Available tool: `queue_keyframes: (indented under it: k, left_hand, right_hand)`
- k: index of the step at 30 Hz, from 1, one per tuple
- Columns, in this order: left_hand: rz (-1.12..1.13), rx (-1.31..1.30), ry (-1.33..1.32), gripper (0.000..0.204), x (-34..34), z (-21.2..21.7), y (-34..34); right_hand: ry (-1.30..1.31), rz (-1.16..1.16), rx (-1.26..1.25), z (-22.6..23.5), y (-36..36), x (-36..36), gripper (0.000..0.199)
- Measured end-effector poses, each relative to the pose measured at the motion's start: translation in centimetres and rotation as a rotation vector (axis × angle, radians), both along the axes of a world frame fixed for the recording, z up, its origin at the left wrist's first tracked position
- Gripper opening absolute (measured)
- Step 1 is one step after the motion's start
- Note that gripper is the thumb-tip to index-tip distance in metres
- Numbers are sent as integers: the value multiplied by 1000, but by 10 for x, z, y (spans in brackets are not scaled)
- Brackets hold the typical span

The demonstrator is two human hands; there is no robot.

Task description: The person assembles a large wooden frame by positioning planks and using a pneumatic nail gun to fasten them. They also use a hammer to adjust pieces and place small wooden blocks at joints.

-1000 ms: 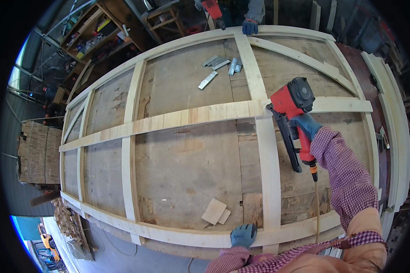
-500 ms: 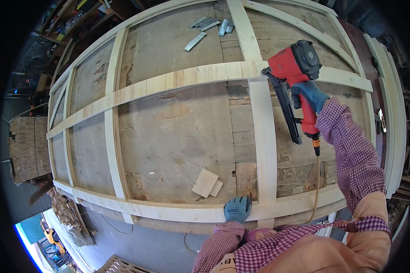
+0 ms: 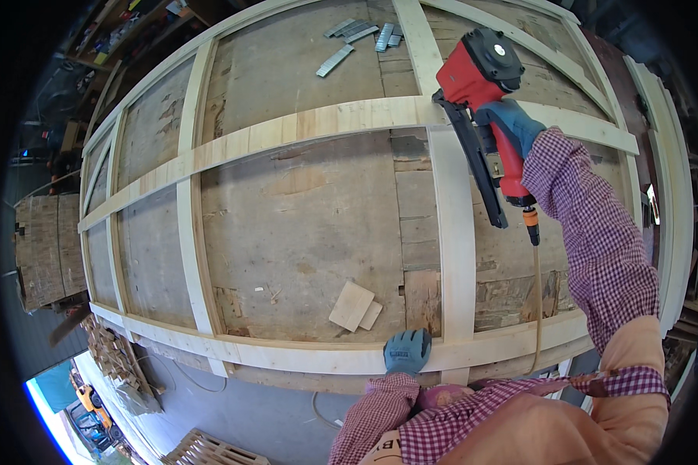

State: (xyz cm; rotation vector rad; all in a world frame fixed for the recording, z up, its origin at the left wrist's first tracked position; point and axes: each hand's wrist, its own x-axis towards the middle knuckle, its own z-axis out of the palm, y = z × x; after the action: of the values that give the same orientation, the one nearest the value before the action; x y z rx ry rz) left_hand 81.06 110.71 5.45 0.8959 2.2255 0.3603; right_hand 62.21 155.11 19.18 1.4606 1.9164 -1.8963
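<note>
Right hand: wrapped around the red grip.
Pneumatic stapler: at the middle rail, near a joining crosspiece; probably top-heavy and rigid, best taken by the grip, clear of the black magazine.
Air hose: trailing from the grip's base, likely flexible.
Left hand: laid over the near rail; gripping or merely resting, unclear.
Staple strips: beyond the middle rail.

Partial dark lettering on peach clothing, small illegible print on left glove
</note>
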Motion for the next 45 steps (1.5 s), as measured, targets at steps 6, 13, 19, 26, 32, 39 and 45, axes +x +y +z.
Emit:
queue_keyframes:
  k: [6,13,19,26,32,39,45]
  left_hand:
    - [-14,-9,30,37,-1,-2,1]
    - [3,-18,-13,39,-3,3,4]
    - [13,3,8,37,-2,4,2]
    - [-11,-7,27,36,-2,-1,3]
    - [-2,33,41,35,-1,-3,2]
    - [-10,27,23,36,1,-4,-1]
    - [42,27,26,33,2,-4,-3]
  right_hand:
    - [34,39,-60,9,1,7,18]
    - [-16,48,-11,-4,-6,27,15]
    - [28,14,-54,-2,-22,42,9]
    - [49,29,-22,4,-30,39,9]
    - [-6,-1,-19,1,-27,41,12]
    - [63,28,43,7,-33,67,19]
    - [-82,78,-40,44,-88,190,15]
